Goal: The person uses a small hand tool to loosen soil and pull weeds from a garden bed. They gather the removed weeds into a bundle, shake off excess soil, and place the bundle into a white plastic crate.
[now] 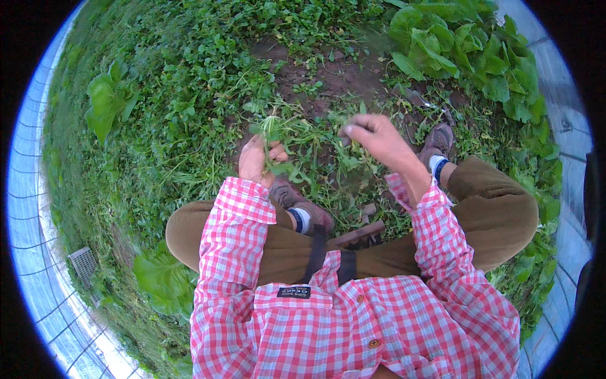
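My left hand (259, 158) is closed around a small bunch of pulled green plants (271, 125). Their pale stems stick up above the fingers, and some leaves hang to the right. Across from it, my right hand (374, 137) hovers over the loose greenery with fingers curled and thumb against them. Blur and leaves hide whether anything sits in its fingertips. Below both hands, uprooted or trampled weeds (331, 175) lie over dark soil (338, 78). A hand tool with a shiny metal part (423, 102) rests on the ground beyond my right hand.
Large leafy cabbage-like plants (426, 42) grow at upper right, another (163, 279) at lower left. My shoes (303, 203) stand among the weeds. A reddish-brown bar (360, 233) lies between my legs. A grey plastic grid (84, 266) is at far left, near plastic sheeting (28, 189).
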The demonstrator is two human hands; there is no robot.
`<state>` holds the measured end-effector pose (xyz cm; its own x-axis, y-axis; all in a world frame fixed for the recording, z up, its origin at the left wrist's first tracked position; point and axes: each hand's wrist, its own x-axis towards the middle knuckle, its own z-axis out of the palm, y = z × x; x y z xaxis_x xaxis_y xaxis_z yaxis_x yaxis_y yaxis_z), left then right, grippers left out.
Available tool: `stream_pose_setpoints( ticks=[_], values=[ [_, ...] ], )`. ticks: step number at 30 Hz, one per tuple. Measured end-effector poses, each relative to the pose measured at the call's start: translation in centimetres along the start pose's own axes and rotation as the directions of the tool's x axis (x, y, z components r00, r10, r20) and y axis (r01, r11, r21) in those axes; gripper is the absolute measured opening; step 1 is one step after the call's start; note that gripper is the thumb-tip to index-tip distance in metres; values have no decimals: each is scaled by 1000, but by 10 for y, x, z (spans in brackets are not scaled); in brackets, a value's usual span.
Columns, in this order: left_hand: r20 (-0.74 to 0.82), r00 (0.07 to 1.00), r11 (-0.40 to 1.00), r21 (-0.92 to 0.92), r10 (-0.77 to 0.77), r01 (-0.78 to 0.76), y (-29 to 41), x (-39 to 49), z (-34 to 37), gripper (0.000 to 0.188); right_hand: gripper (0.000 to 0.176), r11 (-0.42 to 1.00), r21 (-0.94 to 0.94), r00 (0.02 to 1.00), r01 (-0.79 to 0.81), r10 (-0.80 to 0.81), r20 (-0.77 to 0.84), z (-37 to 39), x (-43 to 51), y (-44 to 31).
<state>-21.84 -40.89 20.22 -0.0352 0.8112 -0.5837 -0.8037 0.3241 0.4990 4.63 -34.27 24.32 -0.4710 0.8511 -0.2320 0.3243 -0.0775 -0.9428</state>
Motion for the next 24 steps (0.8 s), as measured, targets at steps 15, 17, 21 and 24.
stream_pose_setpoints(
  ticks=[15, 17, 21, 24],
  values=[
    [91, 986, 985, 89, 139, -147, -10, -3, 14, 25, 33, 913, -194, 925, 359, -376, -57, 84, -6, -23],
    [112, 985, 987, 70, 133, -142, -11, -5, 17, 26, 33, 950, -104, 942, 294, -307, -134, 87, -3, -17],
    [110, 989, 994, 38, 97, -101, -11, -9, 22, 25, 23, 959, -79, 940, 274, -284, -189, 88, 2, -7],
    [79, 992, 994, 34, 100, -103, -11, -9, 23, 24, 24, 992, 107, 986, 69, -52, -156, 87, 5, -2]
  ],
)
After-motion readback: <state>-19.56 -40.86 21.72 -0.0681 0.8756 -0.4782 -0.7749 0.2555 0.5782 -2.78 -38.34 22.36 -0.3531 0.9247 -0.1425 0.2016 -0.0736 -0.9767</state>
